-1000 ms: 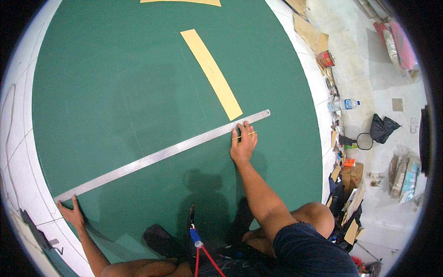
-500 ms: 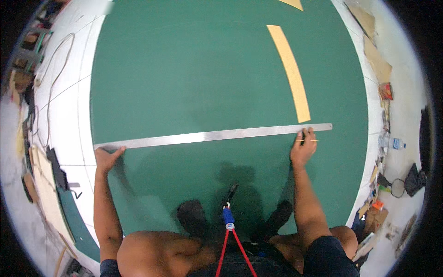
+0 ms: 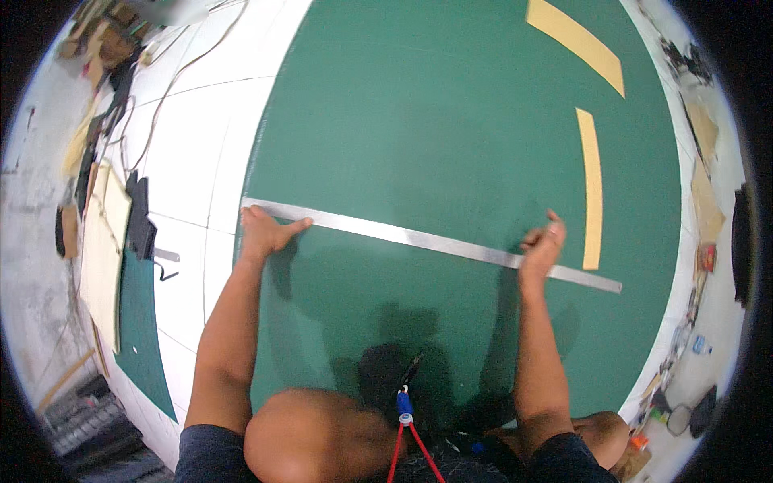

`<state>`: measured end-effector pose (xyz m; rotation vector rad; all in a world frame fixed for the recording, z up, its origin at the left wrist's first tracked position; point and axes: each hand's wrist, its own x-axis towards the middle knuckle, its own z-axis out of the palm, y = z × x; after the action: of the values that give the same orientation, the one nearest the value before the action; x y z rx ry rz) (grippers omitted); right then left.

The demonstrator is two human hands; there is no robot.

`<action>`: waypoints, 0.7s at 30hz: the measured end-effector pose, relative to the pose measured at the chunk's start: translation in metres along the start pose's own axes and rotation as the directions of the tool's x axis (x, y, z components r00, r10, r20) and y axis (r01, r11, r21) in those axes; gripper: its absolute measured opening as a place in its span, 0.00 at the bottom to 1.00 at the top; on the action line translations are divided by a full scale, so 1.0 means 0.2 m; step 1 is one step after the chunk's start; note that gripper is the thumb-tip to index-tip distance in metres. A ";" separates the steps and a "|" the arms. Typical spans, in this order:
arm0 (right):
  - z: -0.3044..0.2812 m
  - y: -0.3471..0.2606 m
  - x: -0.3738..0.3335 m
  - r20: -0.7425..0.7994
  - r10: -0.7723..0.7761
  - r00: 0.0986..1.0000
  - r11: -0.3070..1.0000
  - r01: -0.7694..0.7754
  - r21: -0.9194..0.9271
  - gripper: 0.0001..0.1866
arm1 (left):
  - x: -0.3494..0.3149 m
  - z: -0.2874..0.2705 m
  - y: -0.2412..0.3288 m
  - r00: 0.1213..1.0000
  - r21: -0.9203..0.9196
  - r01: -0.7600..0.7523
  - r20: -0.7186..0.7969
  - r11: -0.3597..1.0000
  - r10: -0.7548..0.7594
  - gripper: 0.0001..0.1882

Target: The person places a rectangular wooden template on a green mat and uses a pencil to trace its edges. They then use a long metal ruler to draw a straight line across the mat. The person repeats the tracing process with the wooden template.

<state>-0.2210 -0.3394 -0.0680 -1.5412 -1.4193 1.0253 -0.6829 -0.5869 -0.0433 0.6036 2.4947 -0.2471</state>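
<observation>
A long steel ruler (image 3: 378, 230) lies aslant across a large green sheet (image 3: 362, 121), its left end at the sheet's left edge. My left hand (image 3: 266, 233) presses on that end, thumb spread away from the fingers. Above the ruler's right part is my right hand (image 3: 543, 251), index finger pointing out and the other fingers curled in. What those fingers hold, if anything, cannot be made out. Just right of it lies a narrow tan strip (image 3: 593, 189), its near end close to the ruler. Another, wider tan strip (image 3: 580, 44) lies farther off.
White floor tiles (image 3: 233, 145) border the sheet on the left, with a cable (image 3: 189, 76) across them. A cream panel (image 3: 105, 249) and dark scraps (image 3: 139, 217) lie at left. Along the right wall are a plastic bottle (image 3: 702, 344) and clutter. A red cord (image 3: 396, 451) hangs before me.
The view has swung, so the ruler now slants down to the right. My right hand has lifted and stretched its index finger. The thin yellowish stick it held no longer shows clearly.
</observation>
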 end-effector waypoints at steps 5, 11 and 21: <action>0.92 -0.45 -0.29 0.630 -0.213 0.747 0.954 0.298 -0.031 0.22 | -0.05 0.01 0.02 0.998 -0.079 0.044 -0.048 0.996 -0.048 0.81; 1.58 -0.74 -0.63 0.837 -0.285 0.466 0.943 0.293 0.159 0.16 | -0.13 -0.02 0.05 0.996 -0.189 0.021 -0.086 0.982 -0.038 0.77; 2.01 -0.79 -0.83 0.902 -0.306 0.304 0.908 0.377 0.181 0.16 | -0.06 0.12 0.01 0.972 -0.166 -0.085 -0.229 0.982 0.045 0.70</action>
<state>-0.6602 -0.4846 -0.0586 -0.4849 -2.4278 1.6778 -0.6623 -0.5973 -0.0578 0.6710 2.6703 0.0707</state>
